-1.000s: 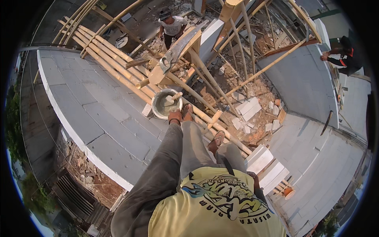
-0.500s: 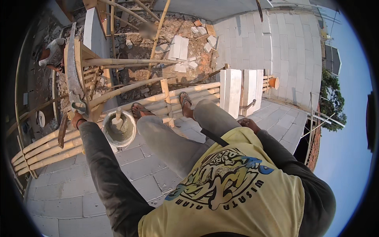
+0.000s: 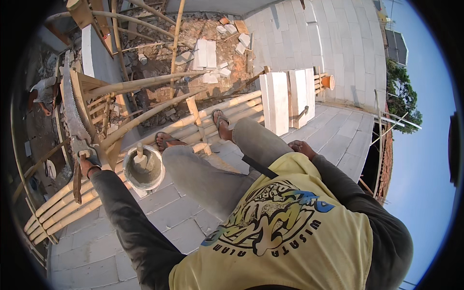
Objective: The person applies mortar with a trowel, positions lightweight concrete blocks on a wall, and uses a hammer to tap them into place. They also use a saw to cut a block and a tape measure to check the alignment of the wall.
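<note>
At far left we see a co-worker (image 3: 44, 92) in a pale shirt, down among the rubble, bent over. Next to that figure we find a saw (image 3: 71, 99), its toothed blade lying along a timber form. Just below the blade is the wearer's left hand (image 3: 87, 166), fingers clamped on the handle of a grey trowel (image 3: 92, 151); the trowel's face is partly hidden, so we cannot tell its full shape. Under the forearm, bamboo poles (image 3: 67, 207) run up toward the right. A bucket (image 3: 157, 176) of wet grey mortar stands just right of the left hand, apart from it, with a stick-handled tool (image 3: 140, 155) upright inside. Right of the bucket, we see two sandalled feet (image 3: 222, 124) on the poles. Farther right, white blocks (image 3: 275, 104) stand in a row beside the right knee. Below them rests the right hand (image 3: 301, 149), near the thigh, fingers curled in; we cannot tell whether it grips anything. An orange pot (image 3: 328, 82) sits past the blocks, before a grey block wall (image 3: 350, 58). At far right we see a tree (image 3: 401, 92) against blue sky.
</note>
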Demonstrator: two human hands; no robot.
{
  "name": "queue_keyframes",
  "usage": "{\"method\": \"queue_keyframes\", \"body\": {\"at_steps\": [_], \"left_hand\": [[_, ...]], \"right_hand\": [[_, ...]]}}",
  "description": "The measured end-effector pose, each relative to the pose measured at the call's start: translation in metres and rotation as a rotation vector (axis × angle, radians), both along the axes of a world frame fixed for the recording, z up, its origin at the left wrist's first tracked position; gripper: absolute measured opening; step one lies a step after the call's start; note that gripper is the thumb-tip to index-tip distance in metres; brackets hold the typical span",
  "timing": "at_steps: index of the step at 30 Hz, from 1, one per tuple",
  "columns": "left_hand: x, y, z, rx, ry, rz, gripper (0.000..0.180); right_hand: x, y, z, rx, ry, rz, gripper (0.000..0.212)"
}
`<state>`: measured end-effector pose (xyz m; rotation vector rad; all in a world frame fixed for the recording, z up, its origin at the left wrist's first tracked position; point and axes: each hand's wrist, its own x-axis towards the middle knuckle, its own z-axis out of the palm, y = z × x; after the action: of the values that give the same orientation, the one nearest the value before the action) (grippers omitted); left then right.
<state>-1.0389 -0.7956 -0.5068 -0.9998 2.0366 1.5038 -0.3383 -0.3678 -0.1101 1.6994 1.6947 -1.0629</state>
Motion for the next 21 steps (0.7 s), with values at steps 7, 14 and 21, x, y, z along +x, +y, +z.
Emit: {"method": "queue_keyframes", "body": {"at_steps": [7,14,21], "left_hand": [[0.021,0.038,0.143,0.388,0.47,0.107,0.026],[0.103,0.087,0.313,0.254,0.56,-0.085,0.076],[0.19,0.148,0.432,0.365,0.546,-0.205,0.078]], "right_hand": [[0.016,-0.011,-0.014,-0.006,0.097,-0.116,0.031],[0.025,-0.031,-0.014,0.205,0.319,0.396,0.03],[0.051,-0.035,-0.073,0.328,0.179,0.387,0.028]]}}
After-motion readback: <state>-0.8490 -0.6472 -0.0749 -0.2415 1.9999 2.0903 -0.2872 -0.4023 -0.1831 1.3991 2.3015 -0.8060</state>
